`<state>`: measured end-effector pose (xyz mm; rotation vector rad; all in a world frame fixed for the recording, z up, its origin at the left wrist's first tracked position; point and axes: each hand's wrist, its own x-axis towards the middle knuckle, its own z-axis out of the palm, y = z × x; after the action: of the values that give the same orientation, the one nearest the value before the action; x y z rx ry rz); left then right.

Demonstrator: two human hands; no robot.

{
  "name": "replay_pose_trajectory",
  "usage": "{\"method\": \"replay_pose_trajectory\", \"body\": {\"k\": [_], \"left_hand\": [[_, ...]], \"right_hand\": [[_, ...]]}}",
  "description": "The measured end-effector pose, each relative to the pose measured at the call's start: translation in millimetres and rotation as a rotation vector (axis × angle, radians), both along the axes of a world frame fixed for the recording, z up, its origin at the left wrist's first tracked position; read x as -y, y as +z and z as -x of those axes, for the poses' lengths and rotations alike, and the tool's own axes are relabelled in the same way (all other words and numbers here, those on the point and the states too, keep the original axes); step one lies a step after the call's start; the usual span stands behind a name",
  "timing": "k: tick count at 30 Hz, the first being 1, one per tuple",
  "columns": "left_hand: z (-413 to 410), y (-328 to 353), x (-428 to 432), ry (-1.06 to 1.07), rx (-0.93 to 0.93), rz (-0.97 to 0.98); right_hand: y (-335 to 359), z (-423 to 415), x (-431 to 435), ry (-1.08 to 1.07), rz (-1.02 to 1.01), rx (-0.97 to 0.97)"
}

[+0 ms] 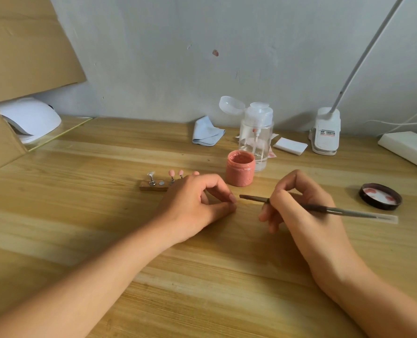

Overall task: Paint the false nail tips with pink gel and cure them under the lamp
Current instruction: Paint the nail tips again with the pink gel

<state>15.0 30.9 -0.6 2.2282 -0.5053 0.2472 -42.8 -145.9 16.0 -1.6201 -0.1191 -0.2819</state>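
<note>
Cardboard sheet (19, 45) at 10 o'clock leans over the white curing lamp (29, 118) and hides part of it. The lamp sits in the far-left corner of the table (80, 215).
Holder strip (153, 187) is at 11 o'clock from the left hand (195, 203), which covers the strip's right end. On the strip: a clear tip (151, 174) on a metal stand, a bare disc, then pink nail tips (171, 172) upright on stands.
Left hand rests on the table, thumb and forefinger tips together. Can't tell if anything is pinched between them.
Blue cloth (207, 134) at 12 o'clock, folded, by the wall.
Pink gel jar (240, 168) at 1 o'clock from the left hand: open, pink smeared on the rim, just in front of a clear pump bottle (257, 132) with its cap flipped up.
Brush (253, 198): dark bristles point to 9 o'clock, just short of the left fingertips. Right hand (300, 206) is clamped on the shaft in a pen grip.
White pads (290, 145) and clip lamp base (325, 132) at 1 o'clock.
Black jar lid (380, 196) at 3 o'clock from the right hand, upside down, pink smears inside.
Power strip (407, 148) at the far right edge.
</note>
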Motion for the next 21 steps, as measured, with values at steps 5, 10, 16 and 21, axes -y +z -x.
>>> {"method": "replay_pose_trajectory", "body": {"k": [5,10,16,21], "left_hand": [[-0.8,-0.9,0.7,-0.003,0.019,-0.008],[-2.9,-3.5,-0.8,0.002,-0.011,-0.014],[-0.7,0.0,-0.9,0.006,-0.034,-0.026],[0.4,1.7,-0.2,0.005,-0.033,-0.028]], "right_hand": [[-0.2,1.1,-2.3,0.049,-0.040,0.009],[0.1,1.4,-4.4,0.101,0.008,-0.001],[0.9,1.5,-3.9,0.073,0.029,0.005],[-0.1,1.5,-2.5,0.050,0.047,-0.007]]}}
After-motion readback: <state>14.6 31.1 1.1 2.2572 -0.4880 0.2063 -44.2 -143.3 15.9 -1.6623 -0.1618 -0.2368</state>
